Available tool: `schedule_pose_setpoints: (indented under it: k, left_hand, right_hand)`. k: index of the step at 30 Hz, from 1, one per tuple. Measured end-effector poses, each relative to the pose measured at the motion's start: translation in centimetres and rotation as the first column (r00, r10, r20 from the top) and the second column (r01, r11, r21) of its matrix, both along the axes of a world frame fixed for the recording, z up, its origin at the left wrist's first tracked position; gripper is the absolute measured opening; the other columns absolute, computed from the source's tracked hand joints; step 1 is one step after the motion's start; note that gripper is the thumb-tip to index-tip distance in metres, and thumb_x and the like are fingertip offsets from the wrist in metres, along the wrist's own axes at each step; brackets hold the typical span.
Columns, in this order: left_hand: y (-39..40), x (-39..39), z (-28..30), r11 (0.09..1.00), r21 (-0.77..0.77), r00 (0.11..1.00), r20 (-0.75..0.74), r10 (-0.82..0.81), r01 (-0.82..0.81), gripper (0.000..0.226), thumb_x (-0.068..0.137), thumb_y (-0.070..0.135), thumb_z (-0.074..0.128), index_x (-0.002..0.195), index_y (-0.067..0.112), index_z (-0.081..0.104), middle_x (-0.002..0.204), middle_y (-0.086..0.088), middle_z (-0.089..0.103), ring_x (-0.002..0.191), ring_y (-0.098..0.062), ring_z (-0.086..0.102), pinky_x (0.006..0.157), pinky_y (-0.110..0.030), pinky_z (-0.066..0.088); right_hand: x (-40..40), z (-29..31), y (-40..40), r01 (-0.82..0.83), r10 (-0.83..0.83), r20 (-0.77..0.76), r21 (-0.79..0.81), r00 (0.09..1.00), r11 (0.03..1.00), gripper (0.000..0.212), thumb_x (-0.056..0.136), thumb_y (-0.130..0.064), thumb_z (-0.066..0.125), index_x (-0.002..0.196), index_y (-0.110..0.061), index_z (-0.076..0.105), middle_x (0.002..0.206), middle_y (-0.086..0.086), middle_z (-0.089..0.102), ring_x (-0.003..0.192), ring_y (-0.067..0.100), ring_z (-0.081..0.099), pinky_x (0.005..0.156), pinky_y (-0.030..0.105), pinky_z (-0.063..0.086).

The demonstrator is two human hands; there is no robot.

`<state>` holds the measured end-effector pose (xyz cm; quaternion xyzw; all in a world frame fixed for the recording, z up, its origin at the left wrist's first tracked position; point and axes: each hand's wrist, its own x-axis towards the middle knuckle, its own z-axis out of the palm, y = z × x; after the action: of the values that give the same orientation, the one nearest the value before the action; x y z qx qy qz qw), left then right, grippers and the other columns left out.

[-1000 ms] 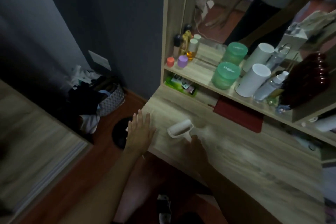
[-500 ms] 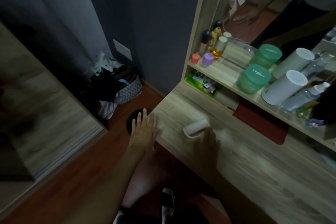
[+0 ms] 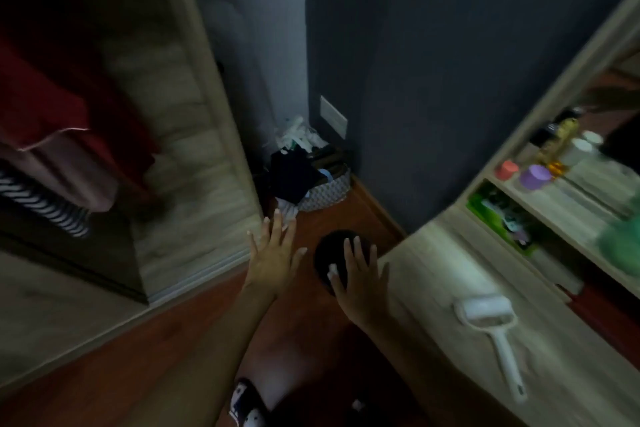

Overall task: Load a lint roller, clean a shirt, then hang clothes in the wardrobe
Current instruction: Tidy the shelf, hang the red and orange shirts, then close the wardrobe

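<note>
The white lint roller (image 3: 486,322) lies flat on the wooden dressing table (image 3: 433,260), roller head towards the shelves and handle towards me. My right hand (image 3: 360,274) hovers left of it over the table's corner, fingers spread and empty. My left hand (image 3: 275,253) is stretched out above the red-brown floor, also spread and empty. At the left stands the wardrobe (image 3: 194,163), where a red garment (image 3: 45,104), a pinkish one and a striped one (image 3: 41,204) hang.
A patterned basket (image 3: 325,191) heaped with dark clothes sits in the corner by the grey wall. A round black object (image 3: 332,250) lies on the floor beside the table. Shelves at the right hold small jars (image 3: 535,177) and bottles.
My right hand has let go of the lint roller and moved left off it. The view has swung left, bringing the wardrobe and its hanging clothes into sight.
</note>
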<state>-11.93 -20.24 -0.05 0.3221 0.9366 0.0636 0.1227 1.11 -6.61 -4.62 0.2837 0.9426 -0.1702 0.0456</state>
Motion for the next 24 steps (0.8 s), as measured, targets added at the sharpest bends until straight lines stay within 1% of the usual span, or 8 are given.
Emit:
schedule_pose_setpoints:
  k: [2,4,6,9,12,17,21,24]
  left_hand:
    - [-2.9,-2.9,1.3,0.999,0.003,0.999,-0.026,0.048,-0.048,0.085,0.077,0.063,-0.008,0.152,0.024,-0.003,0.16,-0.008,-0.013,0.148,-0.031,-0.007,0.113,-0.06,-0.001]
    - [-5.8,-6.0,2.9,0.994,0.033,0.991,-0.074,0.109,-0.106,0.085,0.078,0.062,-0.006,0.153,0.022,0.001,0.16,-0.009,-0.011,0.148,-0.031,-0.004,0.113,-0.061,0.001]
    - [-9.0,-9.2,4.5,0.987,0.06,0.975,-0.155,0.159,-0.151,0.075,0.088,0.059,0.004,0.153,0.02,0.005,0.16,-0.01,-0.01,0.148,-0.032,-0.002,0.113,-0.062,0.004]
    - [-13.7,-14.3,7.1,0.969,0.122,0.938,-0.252,0.239,-0.214,0.066,0.098,0.053,0.022,0.153,0.021,0.003,0.159,-0.01,-0.016,0.147,-0.032,-0.006,0.114,-0.06,0.003]
    - [-18.1,-19.0,11.4,0.942,0.212,0.883,-0.344,0.32,-0.259,0.07,0.093,0.058,0.019,0.152,0.022,0.011,0.16,-0.013,-0.007,0.147,-0.035,0.002,0.113,-0.062,0.011]
    - [-22.2,-26.1,22.0,0.942,0.269,0.786,-0.53,0.319,-0.201,0.072,0.091,0.058,0.013,0.153,0.023,0.008,0.16,-0.013,-0.008,0.147,-0.034,-0.001,0.114,-0.058,0.008]
    - [-22.8,-31.0,30.9,0.935,0.341,0.656,-0.685,0.317,-0.095,0.07,0.093,0.056,0.018,0.153,0.023,0.008,0.16,-0.013,-0.008,0.146,-0.031,-0.005,0.115,-0.055,0.006]
    - [-22.4,-34.4,36.9,0.931,0.364,0.555,-0.767,0.322,-0.037,0.069,0.093,0.056,0.023,0.153,0.025,0.005,0.16,-0.012,-0.01,0.147,-0.03,-0.005,0.116,-0.051,0.003]
  right_hand:
    - [-3.9,1.6,-2.1,-0.076,0.077,-0.01,0.014,0.997,0.997,0.074,0.09,-0.065,0.026,0.154,-0.027,0.017,0.162,0.001,0.017,0.147,0.037,0.016,0.11,0.065,0.019]
    - [-8.1,3.0,-4.3,-0.165,0.165,-0.035,0.013,0.986,0.986,0.074,0.091,-0.066,0.021,0.154,-0.031,0.003,0.163,0.0,0.003,0.149,0.035,0.002,0.112,0.064,0.008]
    - [-12.4,4.5,-6.4,-0.218,0.22,-0.105,0.027,0.97,0.975,0.073,0.093,-0.065,0.018,0.153,-0.033,-0.005,0.163,-0.002,-0.006,0.149,0.032,-0.007,0.113,0.062,0.002]
    - [-18.9,8.0,-9.6,-0.278,0.29,-0.219,0.085,0.932,0.957,0.072,0.096,-0.061,0.026,0.153,-0.032,-0.006,0.163,-0.003,-0.008,0.149,0.03,-0.008,0.116,0.061,0.002]
    - [-25.3,12.8,-12.3,-0.317,0.345,-0.342,0.136,0.874,0.939,0.073,0.097,-0.059,0.028,0.152,-0.031,-0.01,0.162,-0.001,-0.01,0.148,0.029,-0.011,0.118,0.056,-0.001]
    - [-34.5,23.7,-15.3,-0.334,0.408,-0.575,0.236,0.709,0.912,0.074,0.097,-0.057,0.033,0.154,-0.03,-0.005,0.161,0.0,-0.01,0.148,0.027,-0.011,0.12,0.05,-0.001]
    - [-41.0,33.5,-16.5,-0.297,0.432,-0.715,0.316,0.55,0.901,0.073,0.096,-0.054,0.039,0.155,-0.028,0.003,0.163,0.002,-0.003,0.149,0.026,-0.009,0.118,0.047,-0.001]
    - [-45.2,40.4,-16.6,-0.236,0.482,-0.779,0.42,0.402,0.876,0.073,0.095,-0.052,0.043,0.155,-0.026,0.01,0.163,0.005,0.003,0.149,0.027,-0.004,0.119,0.049,0.006]
